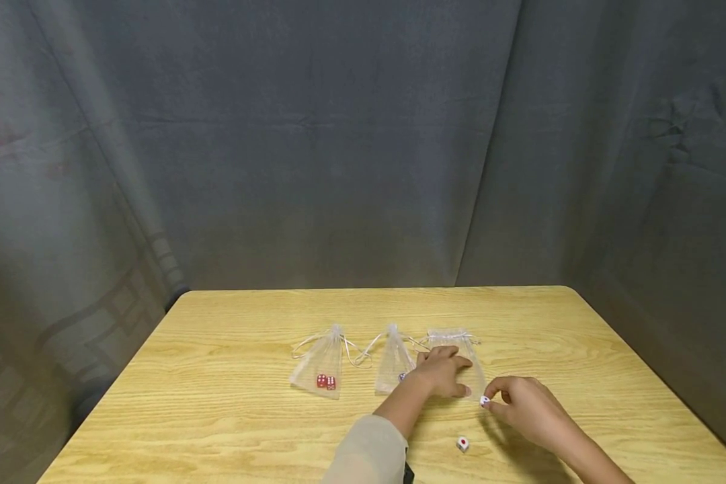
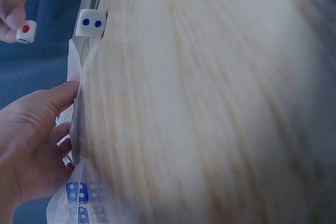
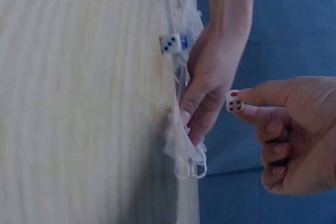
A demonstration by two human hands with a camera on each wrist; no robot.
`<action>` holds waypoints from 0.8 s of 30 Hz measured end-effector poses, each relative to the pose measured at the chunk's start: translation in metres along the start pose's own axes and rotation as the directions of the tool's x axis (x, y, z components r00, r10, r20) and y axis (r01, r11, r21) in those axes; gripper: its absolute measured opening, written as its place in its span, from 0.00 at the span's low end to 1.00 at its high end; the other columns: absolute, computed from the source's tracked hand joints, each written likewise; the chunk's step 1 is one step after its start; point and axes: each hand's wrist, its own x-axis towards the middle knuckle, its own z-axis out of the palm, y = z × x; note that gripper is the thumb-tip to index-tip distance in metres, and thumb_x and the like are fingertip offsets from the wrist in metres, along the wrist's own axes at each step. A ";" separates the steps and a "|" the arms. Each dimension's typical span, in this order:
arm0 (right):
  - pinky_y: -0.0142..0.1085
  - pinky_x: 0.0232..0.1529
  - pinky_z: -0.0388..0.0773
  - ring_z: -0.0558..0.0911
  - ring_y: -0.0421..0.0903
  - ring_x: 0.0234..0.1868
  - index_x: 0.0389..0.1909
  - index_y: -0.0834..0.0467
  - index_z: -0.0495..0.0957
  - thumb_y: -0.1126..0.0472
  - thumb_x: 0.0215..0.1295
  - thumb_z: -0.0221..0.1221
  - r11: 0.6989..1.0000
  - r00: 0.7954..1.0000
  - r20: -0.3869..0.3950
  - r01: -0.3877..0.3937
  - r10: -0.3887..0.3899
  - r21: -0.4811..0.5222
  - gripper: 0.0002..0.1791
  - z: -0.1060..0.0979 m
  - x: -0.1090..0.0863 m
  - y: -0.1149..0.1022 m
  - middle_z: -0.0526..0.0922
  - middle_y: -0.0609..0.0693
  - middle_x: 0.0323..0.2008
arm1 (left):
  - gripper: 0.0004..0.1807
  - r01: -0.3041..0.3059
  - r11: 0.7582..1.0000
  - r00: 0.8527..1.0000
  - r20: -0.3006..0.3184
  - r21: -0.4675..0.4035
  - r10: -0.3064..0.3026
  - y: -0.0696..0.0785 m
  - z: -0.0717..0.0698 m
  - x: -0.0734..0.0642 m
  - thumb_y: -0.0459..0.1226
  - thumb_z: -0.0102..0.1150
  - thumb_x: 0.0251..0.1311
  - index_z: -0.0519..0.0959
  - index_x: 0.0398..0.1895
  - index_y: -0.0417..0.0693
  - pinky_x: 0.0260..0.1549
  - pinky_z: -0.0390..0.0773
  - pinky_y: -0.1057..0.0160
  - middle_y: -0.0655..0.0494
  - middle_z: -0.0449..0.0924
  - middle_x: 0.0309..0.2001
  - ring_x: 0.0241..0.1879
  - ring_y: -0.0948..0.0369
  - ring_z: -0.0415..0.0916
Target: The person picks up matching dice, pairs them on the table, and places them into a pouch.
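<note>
Between thumb and forefinger my right hand (image 1: pixel 529 409) pinches a small white die (image 3: pixel 234 101) with red pips, held just off the near corner of an organza drawstring bag (image 1: pixel 473 366). My left hand (image 1: pixel 440 375) rests on that bag, its fingers spread over the sheer cloth and its thumb toward the near end. A second white die (image 1: pixel 462 444) lies on the table nearer to me; in the left wrist view it shows two blue pips. Partly behind my left forearm is another sheer bag (image 1: pixel 390 366), with blue dice (image 2: pixel 77 192) inside.
At the left lies a third organza bag (image 1: pixel 314 359) holding two red dice (image 1: pixel 325 382), its white cords (image 1: pixel 357 353) loose toward the middle bag. All rest on a wood-grain table (image 1: pixel 230 376). A grey curtain (image 1: pixel 314 148) hangs behind it.
</note>
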 end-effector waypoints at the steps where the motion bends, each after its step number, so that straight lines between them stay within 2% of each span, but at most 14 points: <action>1: 0.32 0.19 0.60 0.61 0.38 0.17 0.29 0.52 0.81 0.61 0.52 0.65 1.000 1.000 0.011 0.008 -0.008 0.000 0.04 0.002 -0.001 -0.001 0.67 0.43 0.16 | 0.28 0.001 1.000 1.000 -0.001 0.001 -0.001 0.000 0.000 0.000 0.55 0.58 0.55 0.67 0.62 0.73 0.55 0.57 0.59 0.67 0.55 0.67 0.66 0.65 0.50; 8: 0.28 0.15 0.60 0.61 0.34 0.13 0.27 0.54 0.80 0.61 0.53 0.64 0.992 0.986 0.113 0.116 -0.122 0.055 0.02 0.012 -0.007 -0.001 0.67 0.42 0.14 | 0.28 0.005 1.000 1.000 -0.010 -0.006 -0.005 -0.001 0.001 0.000 0.55 0.58 0.55 0.67 0.61 0.73 0.55 0.57 0.59 0.67 0.55 0.67 0.66 0.65 0.50; 12: 0.30 0.17 0.64 0.65 0.35 0.15 0.25 0.54 0.79 0.61 0.54 0.64 0.986 0.971 0.182 0.144 -0.157 0.081 0.03 0.016 -0.008 0.000 0.70 0.40 0.16 | 0.28 0.005 1.000 1.000 -0.012 -0.013 -0.005 -0.001 0.001 0.001 0.55 0.58 0.55 0.67 0.61 0.73 0.55 0.57 0.59 0.67 0.55 0.67 0.66 0.65 0.50; 17: 0.31 0.18 0.63 0.66 0.37 0.17 0.20 0.51 0.77 0.61 0.51 0.66 0.986 0.955 0.248 0.150 -0.163 0.073 0.07 0.021 -0.009 0.002 0.71 0.39 0.17 | 0.28 0.002 1.000 1.000 -0.007 0.017 -0.002 0.001 0.000 0.001 0.55 0.57 0.55 0.67 0.62 0.73 0.56 0.57 0.60 0.67 0.55 0.67 0.66 0.65 0.50; 24: 0.31 0.19 0.61 0.64 0.37 0.17 0.18 0.50 0.76 0.62 0.50 0.66 0.990 0.953 0.268 0.127 -0.137 0.055 0.09 0.024 -0.010 0.000 0.69 0.39 0.16 | 0.29 0.006 0.999 1.000 -0.002 0.038 -0.006 0.002 0.001 0.001 0.56 0.57 0.55 0.66 0.62 0.74 0.55 0.57 0.60 0.68 0.55 0.67 0.66 0.66 0.50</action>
